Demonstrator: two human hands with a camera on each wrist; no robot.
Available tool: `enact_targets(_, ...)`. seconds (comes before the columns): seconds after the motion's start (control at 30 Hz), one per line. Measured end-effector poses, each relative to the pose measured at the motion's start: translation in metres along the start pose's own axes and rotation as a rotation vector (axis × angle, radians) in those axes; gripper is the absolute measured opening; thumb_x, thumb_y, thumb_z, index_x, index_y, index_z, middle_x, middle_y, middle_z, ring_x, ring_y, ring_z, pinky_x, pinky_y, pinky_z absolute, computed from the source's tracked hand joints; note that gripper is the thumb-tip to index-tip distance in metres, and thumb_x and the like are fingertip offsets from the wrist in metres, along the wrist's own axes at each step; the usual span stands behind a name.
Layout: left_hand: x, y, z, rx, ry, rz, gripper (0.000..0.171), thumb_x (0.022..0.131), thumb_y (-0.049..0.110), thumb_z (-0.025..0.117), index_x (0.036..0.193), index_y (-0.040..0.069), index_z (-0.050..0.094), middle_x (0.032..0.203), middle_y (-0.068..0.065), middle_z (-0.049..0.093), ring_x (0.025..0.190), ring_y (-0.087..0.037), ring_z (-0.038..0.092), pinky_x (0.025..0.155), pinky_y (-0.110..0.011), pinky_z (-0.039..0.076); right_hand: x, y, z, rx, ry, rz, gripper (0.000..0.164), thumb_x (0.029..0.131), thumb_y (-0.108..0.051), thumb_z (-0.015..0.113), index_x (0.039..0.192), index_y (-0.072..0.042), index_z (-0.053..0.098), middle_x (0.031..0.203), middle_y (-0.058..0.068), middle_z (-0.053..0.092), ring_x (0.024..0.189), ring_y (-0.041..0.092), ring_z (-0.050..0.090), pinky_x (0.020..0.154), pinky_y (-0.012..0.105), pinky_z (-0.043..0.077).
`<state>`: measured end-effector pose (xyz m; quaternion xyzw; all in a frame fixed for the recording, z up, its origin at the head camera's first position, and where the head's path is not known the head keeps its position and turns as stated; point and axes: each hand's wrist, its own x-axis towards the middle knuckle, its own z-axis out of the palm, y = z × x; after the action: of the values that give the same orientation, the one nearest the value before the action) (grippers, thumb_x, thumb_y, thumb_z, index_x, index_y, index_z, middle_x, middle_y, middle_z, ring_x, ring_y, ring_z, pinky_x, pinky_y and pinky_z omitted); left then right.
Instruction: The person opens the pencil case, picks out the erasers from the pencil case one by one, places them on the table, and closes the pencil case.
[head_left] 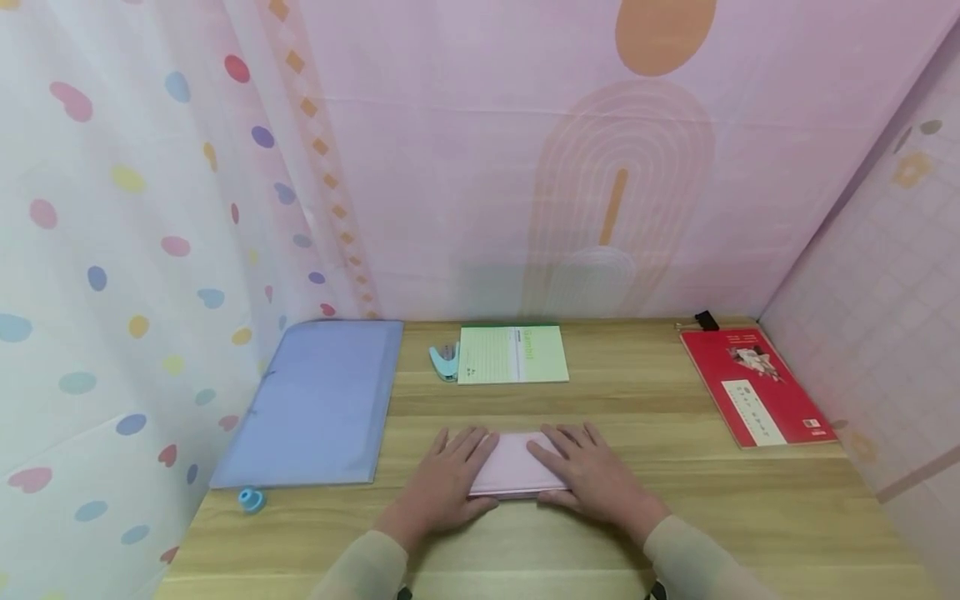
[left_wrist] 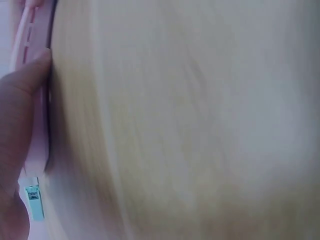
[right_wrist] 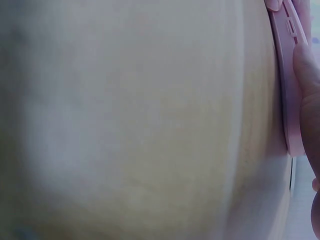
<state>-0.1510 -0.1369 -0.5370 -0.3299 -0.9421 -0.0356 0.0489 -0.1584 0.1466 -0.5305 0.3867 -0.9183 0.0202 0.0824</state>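
Observation:
A flat pink case [head_left: 516, 463] lies on the wooden table in front of me. My left hand [head_left: 444, 482] rests over its left side, fingers fairly straight and pointing away. My right hand [head_left: 597, 477] lies over the right side in the same way, with the index finger across the top. Both thumbs are at the near edge. In the left wrist view, the left thumb [left_wrist: 31, 72] touches the case's side [left_wrist: 37, 142], where narrow slots show. The right wrist view has the right thumb [right_wrist: 306, 67] against the other end of the side [right_wrist: 292, 127].
A blue folder [head_left: 318, 400] and a small blue cap-like piece [head_left: 252, 500] lie at left. Behind the case are a light-blue stapler-like tool [head_left: 446, 364] and a green notepad [head_left: 513, 355]. At right lies a red booklet [head_left: 757, 385], with a black binder clip [head_left: 706, 321] behind it.

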Motion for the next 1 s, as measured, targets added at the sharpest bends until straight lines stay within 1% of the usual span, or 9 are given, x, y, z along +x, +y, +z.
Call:
enact_targets(0.1, -0.005, 0.003, -0.002, 0.016, 0.005, -0.031, 0.089, 0.087, 0.072, 0.042, 0.154, 0.017, 0.023, 0.157, -0.011, 0.025, 0.144, -0.03, 0.02, 0.111, -0.063, 0.016, -0.002, -0.002, 0.001, 0.029, -0.027, 0.02, 0.07, 0.093, -0.069, 0.031, 0.152, -0.032, 0.028, 0.156, 0.006, 0.03, 0.139, 0.03, 0.03, 0.109, 0.062, 0.023)
enact_targets(0.2, -0.01, 0.007, -0.006, 0.03, 0.035, -0.058, 0.089, 0.086, 0.071, 0.047, 0.153, 0.018, 0.026, 0.157, -0.013, 0.023, 0.144, -0.032, 0.019, 0.11, -0.065, 0.016, -0.004, -0.003, 0.001, 0.043, -0.04, 0.013, 0.066, 0.096, -0.065, 0.029, 0.152, -0.033, 0.027, 0.157, 0.002, 0.027, 0.142, 0.028, 0.025, 0.11, 0.062, 0.021)
enact_targets(0.37, -0.02, 0.009, -0.013, 0.025, 0.111, -0.08, 0.09, 0.082, 0.066, 0.059, 0.151, 0.015, 0.032, 0.156, -0.016, 0.026, 0.142, -0.035, 0.023, 0.108, -0.067, 0.018, -0.009, -0.003, -0.006, 0.038, 0.008, -0.04, 0.055, 0.101, -0.051, 0.036, 0.151, -0.027, 0.034, 0.153, -0.002, 0.035, 0.139, 0.025, 0.032, 0.11, 0.06, 0.023)
enact_targets(0.47, -0.028, 0.008, -0.016, 0.014, 0.156, -0.112, 0.093, 0.08, 0.064, 0.063, 0.151, 0.014, 0.031, 0.156, -0.015, 0.025, 0.142, -0.034, 0.023, 0.108, -0.067, 0.02, -0.008, -0.002, -0.015, 0.054, 0.082, -0.08, 0.049, 0.1, -0.038, 0.047, 0.146, -0.021, 0.044, 0.146, 0.0, 0.047, 0.133, 0.025, 0.043, 0.108, 0.058, 0.03)
enact_targets(0.6, -0.04, 0.003, -0.02, -0.007, 0.229, -0.174, 0.097, 0.078, 0.061, 0.066, 0.151, 0.011, 0.029, 0.156, -0.013, 0.025, 0.142, -0.033, 0.023, 0.109, -0.065, 0.019, -0.001, 0.002, -0.03, 0.1, 0.219, -0.144, 0.042, 0.094, -0.02, 0.061, 0.135, -0.015, 0.056, 0.131, 0.002, 0.06, 0.12, 0.021, 0.056, 0.103, 0.049, 0.042)
enact_targets(0.73, -0.048, 0.0, -0.022, -0.017, 0.292, -0.224, 0.1, 0.078, 0.061, 0.066, 0.151, 0.004, 0.028, 0.156, -0.014, 0.026, 0.142, -0.034, 0.023, 0.109, -0.065, 0.019, 0.007, 0.007, -0.04, 0.134, 0.37, -0.208, 0.041, 0.083, -0.007, 0.068, 0.124, -0.011, 0.064, 0.12, 0.004, 0.066, 0.109, 0.018, 0.063, 0.093, 0.037, 0.051)
enact_targets(0.8, -0.05, 0.0, -0.023, -0.022, 0.311, -0.244, 0.101, 0.078, 0.061, 0.066, 0.15, 0.001, 0.027, 0.155, -0.016, 0.027, 0.142, -0.034, 0.023, 0.109, -0.064, 0.021, 0.011, 0.01, -0.043, 0.118, 0.43, -0.231, 0.04, 0.08, -0.003, 0.068, 0.12, -0.01, 0.066, 0.117, 0.004, 0.067, 0.105, 0.017, 0.064, 0.089, 0.034, 0.053)
enact_targets(0.9, -0.052, 0.001, -0.023, -0.034, 0.354, -0.255, 0.101, 0.076, 0.059, 0.07, 0.148, -0.001, 0.031, 0.15, -0.019, 0.035, 0.139, -0.035, 0.029, 0.108, -0.064, 0.024, 0.016, 0.013, -0.045, 0.093, 0.471, -0.232, 0.039, 0.079, -0.001, 0.068, 0.117, -0.011, 0.068, 0.115, 0.003, 0.068, 0.102, 0.016, 0.065, 0.086, 0.032, 0.055)
enact_targets(1.0, -0.049, 0.003, -0.021, -0.054, 0.383, -0.237, 0.096, 0.073, 0.057, 0.074, 0.141, -0.002, 0.042, 0.14, -0.019, 0.047, 0.132, -0.036, 0.039, 0.106, -0.061, 0.029, 0.021, 0.016, -0.046, 0.084, 0.47, -0.196, 0.039, 0.08, -0.001, 0.067, 0.118, -0.012, 0.067, 0.116, 0.002, 0.068, 0.101, 0.016, 0.066, 0.085, 0.031, 0.055)
